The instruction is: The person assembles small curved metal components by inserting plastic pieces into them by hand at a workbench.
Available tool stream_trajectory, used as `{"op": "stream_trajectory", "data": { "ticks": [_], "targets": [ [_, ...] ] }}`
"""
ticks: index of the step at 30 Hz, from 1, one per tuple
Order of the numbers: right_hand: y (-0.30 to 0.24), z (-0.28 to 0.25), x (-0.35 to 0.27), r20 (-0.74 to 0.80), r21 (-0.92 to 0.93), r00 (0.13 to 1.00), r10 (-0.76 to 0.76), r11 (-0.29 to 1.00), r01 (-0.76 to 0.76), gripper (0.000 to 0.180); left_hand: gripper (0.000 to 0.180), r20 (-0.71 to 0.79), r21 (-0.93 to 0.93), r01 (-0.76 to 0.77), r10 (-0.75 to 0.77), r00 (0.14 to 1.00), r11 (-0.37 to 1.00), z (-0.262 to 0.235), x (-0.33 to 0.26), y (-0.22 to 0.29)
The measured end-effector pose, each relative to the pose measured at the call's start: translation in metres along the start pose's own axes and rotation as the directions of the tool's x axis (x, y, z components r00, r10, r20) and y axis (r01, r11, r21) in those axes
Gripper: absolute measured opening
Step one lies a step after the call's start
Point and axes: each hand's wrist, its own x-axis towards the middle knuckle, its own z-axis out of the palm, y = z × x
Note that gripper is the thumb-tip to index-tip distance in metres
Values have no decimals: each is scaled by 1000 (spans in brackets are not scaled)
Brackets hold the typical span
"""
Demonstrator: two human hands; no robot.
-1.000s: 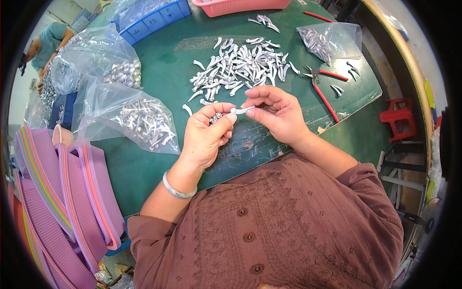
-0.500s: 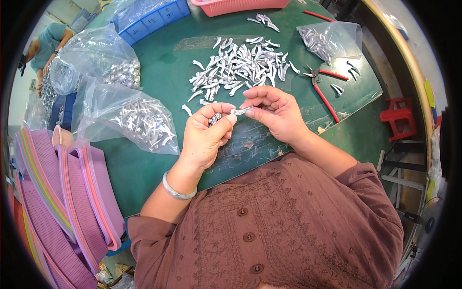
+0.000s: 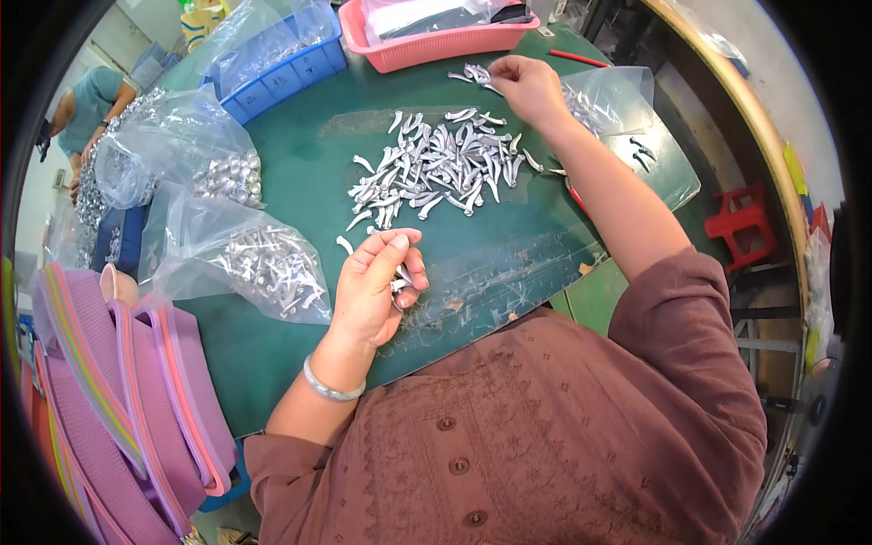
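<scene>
Left hand (image 3: 372,280) is raised over the tabletop's near edge on a bent arm, thumb and forefinger together, the other fingers curled around a few small silver pieces (image 3: 400,283). One loose curved piece (image 3: 344,245) lies just beyond it on the green tabletop (image 3: 291,154). Ahead and to the right spreads a large heap (image 3: 436,163) of similar pieces. Farther back sits a small cluster (image 3: 470,74); at its right end are the right hand's (image 3: 529,89) bent fingertips, the arm outstretched. Whether they grip a piece, I cannot tell.
</scene>
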Motion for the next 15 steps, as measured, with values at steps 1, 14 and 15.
{"op": "stream_trajectory", "data": {
  "ticks": [1, 14, 15],
  "targets": [
    [9, 3, 10, -7, -11, 999, 34, 999, -34, 16, 15, 3, -29, 1, -1, 1000, 1000, -1, 1, 0],
    [16, 14, 19, 207, -296, 971, -122, 938, 182, 16, 14, 6, -23, -80, 80, 997, 997, -10, -44, 52],
    [8, 12, 14, 207, -266, 970, -125, 947, 179, 17, 13, 3, 29, -156, 156, 988, 987, -8, -59, 68]
  ]
}}
